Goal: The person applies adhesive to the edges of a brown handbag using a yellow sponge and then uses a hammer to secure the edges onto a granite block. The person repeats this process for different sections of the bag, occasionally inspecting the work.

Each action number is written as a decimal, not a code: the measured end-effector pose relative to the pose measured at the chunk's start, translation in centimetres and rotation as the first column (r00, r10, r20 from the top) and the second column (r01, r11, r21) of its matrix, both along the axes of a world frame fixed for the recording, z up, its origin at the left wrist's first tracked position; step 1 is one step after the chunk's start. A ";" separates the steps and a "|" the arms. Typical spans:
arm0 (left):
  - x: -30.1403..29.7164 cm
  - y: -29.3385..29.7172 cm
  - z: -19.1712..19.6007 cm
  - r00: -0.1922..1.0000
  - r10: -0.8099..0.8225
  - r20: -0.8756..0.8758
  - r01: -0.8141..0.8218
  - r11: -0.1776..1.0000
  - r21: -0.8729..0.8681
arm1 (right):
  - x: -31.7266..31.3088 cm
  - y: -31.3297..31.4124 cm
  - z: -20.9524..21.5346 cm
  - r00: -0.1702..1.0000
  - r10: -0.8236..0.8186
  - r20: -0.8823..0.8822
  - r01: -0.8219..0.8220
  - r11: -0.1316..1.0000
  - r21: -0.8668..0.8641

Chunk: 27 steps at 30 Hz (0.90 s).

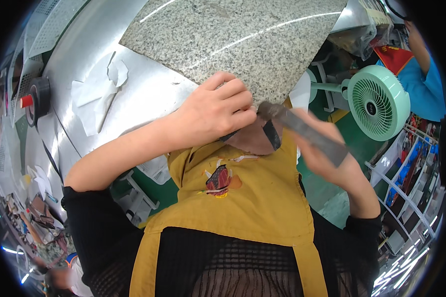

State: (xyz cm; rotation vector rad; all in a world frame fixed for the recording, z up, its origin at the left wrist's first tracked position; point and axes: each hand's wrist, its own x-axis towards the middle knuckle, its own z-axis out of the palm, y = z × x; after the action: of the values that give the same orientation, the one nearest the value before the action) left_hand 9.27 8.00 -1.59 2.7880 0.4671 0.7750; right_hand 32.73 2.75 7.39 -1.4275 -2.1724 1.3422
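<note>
- While the left hand [215,111] curls its fingers over one granite slab [233,39], the right hand [327,158] clamps one flat metal file [305,131].
- One green fan [379,101] stands nearby.

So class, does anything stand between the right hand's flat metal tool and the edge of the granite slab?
Nothing visible does. The flat metal tool in the right hand already reaches the granite slab edge, beside the left hand.

The right hand [327,158] and its flat metal file [307,132] are motion-blurred. The left hand [213,111] hides whatever it grips at the granite slab [233,34] corner.
</note>
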 end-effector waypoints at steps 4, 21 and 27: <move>-0.2 -0.3 -0.1 1.000 0.010 -0.009 -0.010 1.000 0.003 | -0.3 0.6 1.1 0.999 -0.034 -0.029 0.032 0.996 -0.087; 3.3 -2.4 2.0 0.957 0.290 -0.031 -0.235 0.704 -0.670 | 3.5 -0.6 0.2 0.949 -0.312 0.042 0.315 0.936 -0.159; 3.3 -1.9 1.1 0.943 0.327 -0.064 -0.309 0.787 -0.534 | 2.4 -0.1 -0.9 0.993 -0.119 -0.017 0.120 0.990 0.070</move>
State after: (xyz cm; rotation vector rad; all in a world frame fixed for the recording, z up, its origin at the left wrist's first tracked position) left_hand 12.54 6.08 -0.46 2.1889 1.0001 0.6220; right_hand 35.08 2.69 6.53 -1.4928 -2.0691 1.2176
